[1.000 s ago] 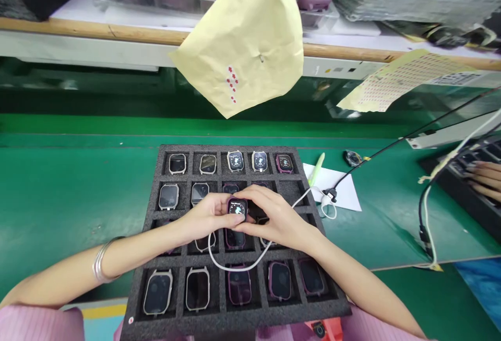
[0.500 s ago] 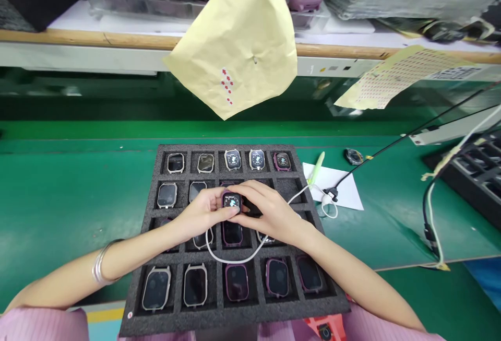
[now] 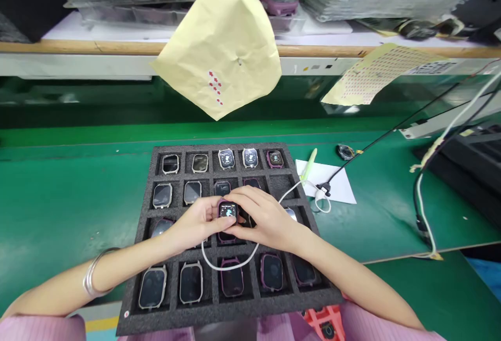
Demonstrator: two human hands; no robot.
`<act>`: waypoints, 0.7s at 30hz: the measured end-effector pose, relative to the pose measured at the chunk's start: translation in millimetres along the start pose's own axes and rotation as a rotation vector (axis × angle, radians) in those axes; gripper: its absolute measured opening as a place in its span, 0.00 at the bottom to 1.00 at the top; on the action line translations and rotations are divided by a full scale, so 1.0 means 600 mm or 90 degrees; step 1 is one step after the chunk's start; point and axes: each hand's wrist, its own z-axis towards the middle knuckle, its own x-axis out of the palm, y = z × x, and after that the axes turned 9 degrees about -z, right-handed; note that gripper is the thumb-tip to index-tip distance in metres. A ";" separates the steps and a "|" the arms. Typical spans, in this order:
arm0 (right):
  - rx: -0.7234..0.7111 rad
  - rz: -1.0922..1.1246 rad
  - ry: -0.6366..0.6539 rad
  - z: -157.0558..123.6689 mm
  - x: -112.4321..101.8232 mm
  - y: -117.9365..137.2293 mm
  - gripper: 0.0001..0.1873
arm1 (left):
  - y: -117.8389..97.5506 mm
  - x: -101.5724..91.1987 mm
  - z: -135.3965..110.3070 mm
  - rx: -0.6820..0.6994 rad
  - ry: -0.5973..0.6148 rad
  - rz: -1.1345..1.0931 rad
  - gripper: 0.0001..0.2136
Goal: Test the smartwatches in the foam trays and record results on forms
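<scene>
A purple-cased smartwatch (image 3: 227, 210) with its screen lit is held between both hands above the black foam tray (image 3: 235, 314). My left hand (image 3: 207, 221) grips its left side, with the thumb across the lower screen edge. My right hand (image 3: 266, 218) closes on its right side and partly hides it. A white cable (image 3: 230, 268) loops below the hands over the tray and runs off to the right; its end near the watch is hidden. Several strapless smartwatches sit in the tray's compartments, among them a silver one (image 3: 191, 282) and a purple one (image 3: 272, 271).
To the right lie a white paper (image 3: 342, 184), a light green pen (image 3: 310, 163), a cable connector (image 3: 323, 189) and a small dark watch part (image 3: 345, 152). Yellow paper (image 3: 230, 43) hangs from the shelf edge (image 3: 117, 47). A black tray (image 3: 469, 174) stands at far right.
The view has shifted slightly, so the surroundings sit further left. Both hands and the smartwatch are a little lower over the tray, exposing more of the second row. The grip looks the same.
</scene>
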 end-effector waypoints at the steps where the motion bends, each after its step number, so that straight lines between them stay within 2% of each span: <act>1: 0.000 0.015 -0.011 -0.002 -0.004 0.002 0.20 | 0.001 0.003 -0.003 -0.006 0.004 -0.007 0.15; 5: 0.033 0.110 -0.065 -0.015 -0.042 -0.015 0.21 | 0.003 0.008 -0.009 -0.032 0.075 -0.101 0.23; 8: 0.121 0.054 -0.095 -0.045 -0.080 -0.062 0.20 | 0.005 0.005 -0.008 -0.082 0.100 -0.145 0.22; 10: 0.180 -0.021 -0.072 -0.072 -0.100 -0.097 0.19 | 0.005 0.003 -0.007 -0.108 0.096 -0.146 0.18; 12: 0.199 -0.079 0.001 -0.097 -0.117 -0.119 0.20 | 0.005 0.003 -0.007 -0.121 0.097 -0.147 0.17; 14: 0.184 -0.121 0.074 -0.111 -0.131 -0.120 0.25 | 0.007 0.004 -0.009 -0.134 0.088 -0.147 0.17; 17: 0.152 -0.186 0.121 -0.103 -0.141 -0.092 0.32 | 0.015 0.006 -0.012 -0.151 0.038 -0.151 0.18; 20: 0.102 -0.246 0.142 -0.066 -0.127 -0.066 0.17 | 0.025 0.009 -0.014 -0.165 -0.021 -0.153 0.21; 21: 0.063 -0.255 0.172 -0.052 -0.118 -0.062 0.15 | 0.028 0.010 -0.015 -0.169 -0.037 -0.156 0.22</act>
